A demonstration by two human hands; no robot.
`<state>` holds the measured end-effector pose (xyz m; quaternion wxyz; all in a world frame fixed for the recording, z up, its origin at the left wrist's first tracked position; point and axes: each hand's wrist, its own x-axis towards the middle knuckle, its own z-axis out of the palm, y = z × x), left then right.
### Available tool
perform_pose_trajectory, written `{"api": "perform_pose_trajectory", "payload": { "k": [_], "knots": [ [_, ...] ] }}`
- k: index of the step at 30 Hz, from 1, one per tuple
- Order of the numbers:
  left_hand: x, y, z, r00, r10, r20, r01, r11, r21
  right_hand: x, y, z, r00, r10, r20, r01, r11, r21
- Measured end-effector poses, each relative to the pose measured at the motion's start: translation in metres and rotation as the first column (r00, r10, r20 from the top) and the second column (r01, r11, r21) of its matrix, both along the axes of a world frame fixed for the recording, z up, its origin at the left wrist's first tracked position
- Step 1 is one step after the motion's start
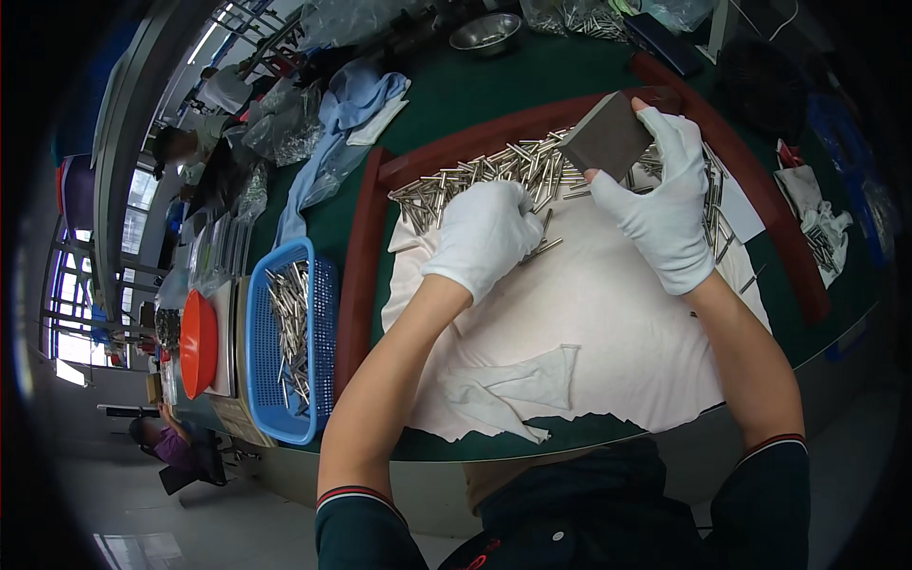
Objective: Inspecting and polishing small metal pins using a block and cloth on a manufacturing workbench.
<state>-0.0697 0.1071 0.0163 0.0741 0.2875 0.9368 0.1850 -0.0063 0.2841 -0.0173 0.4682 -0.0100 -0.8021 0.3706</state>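
Note:
A white glove covers my left hand [486, 228], which is closed with its fingers curled down at the near edge of a heap of slim metal pins [456, 182]. A couple of loose pins [545, 249] poke out beside it; whatever lies inside those fingers is hidden. My right hand [665, 195], also gloved but with bare fingertips, grips a flat grey-brown block [608, 138] between thumb and fingers. The block is tilted above the right part of the heap. Beneath both hands spreads a pale pink cloth [608, 323].
Dark red wooden bars [359, 275] frame the cloth on the green table. To the left stand a blue basket [323, 332] of metal pins and a red bowl [198, 344]. A white rag [513, 385] lies in front; a metal bowl [484, 34] sits behind. Other people are at far left.

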Motion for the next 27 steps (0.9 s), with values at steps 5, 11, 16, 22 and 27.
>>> {"api": "perform_pose_trajectory", "payload": {
  "k": [5, 11, 16, 22, 27],
  "knots": [
    [0.023, -0.045, 0.036, 0.729, -0.147, 0.669, -0.346, 0.763, 0.545, 0.003, -0.002, 0.002, 1.000, -0.002, 0.027, 0.002, 1.000, 0.016],
    [0.032, -0.099, -0.001, 0.471, -0.457, 0.754, -0.590, 0.473, 0.655, 0.011, -0.016, 0.008, 0.990, 0.079, 0.117, -0.075, 0.996, -0.044],
    [0.038, -0.115, -0.017, 0.485, -0.351, 0.801, -0.677, 0.429, 0.598, 0.010, -0.017, 0.006, 0.989, 0.062, 0.131, -0.074, 0.993, 0.090],
    [0.035, -0.129, -0.039, 0.519, -0.432, 0.738, -0.645, 0.369, 0.669, 0.010, -0.024, 0.004, 0.985, 0.069, 0.160, -0.086, 0.991, 0.102],
    [0.035, -0.134, -0.042, 0.500, -0.436, 0.748, -0.677, 0.342, 0.651, 0.012, -0.025, 0.003, 0.969, 0.052, 0.242, -0.074, 0.993, 0.086]
  ]
}}
